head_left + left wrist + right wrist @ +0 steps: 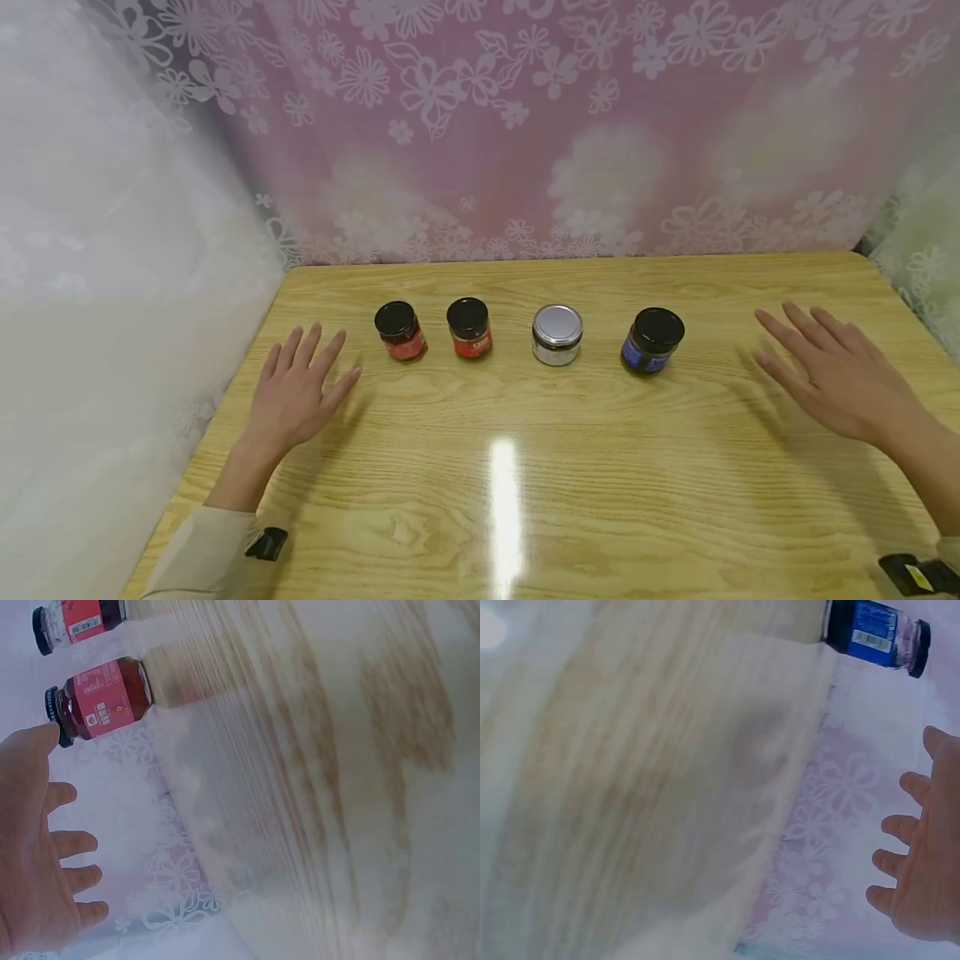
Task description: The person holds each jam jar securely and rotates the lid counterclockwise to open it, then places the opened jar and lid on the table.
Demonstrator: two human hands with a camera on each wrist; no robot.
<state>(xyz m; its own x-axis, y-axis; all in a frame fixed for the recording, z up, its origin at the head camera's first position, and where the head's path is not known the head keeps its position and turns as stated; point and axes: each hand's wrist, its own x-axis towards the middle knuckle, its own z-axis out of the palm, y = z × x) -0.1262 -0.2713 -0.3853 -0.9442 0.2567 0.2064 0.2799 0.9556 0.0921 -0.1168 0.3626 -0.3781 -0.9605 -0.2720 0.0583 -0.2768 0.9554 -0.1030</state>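
Two jars with black lids and red labels stand on the left half of the table: an outer red-labelled jar [405, 343] and an inner red-labelled jar [472, 340]. Right of them is a jar with a silver lid [557, 333], then a blue-labelled jar [649, 350] with a black lid. My left hand [296, 396] is left of the outer red jar, fingers spread, holding nothing. In the left wrist view its thumb overlaps the lid of a red-labelled jar [105, 701]. Well to the right of the blue-labelled jar, my right hand [847, 379] has its fingers extended and holds nothing.
The wood-grain table [405, 483] carries a bright light reflection near its front middle. Behind it hangs a pink curtain with white flowers [510, 167]. A whitish sheet [112, 292] hangs along the left side, and another at the right.
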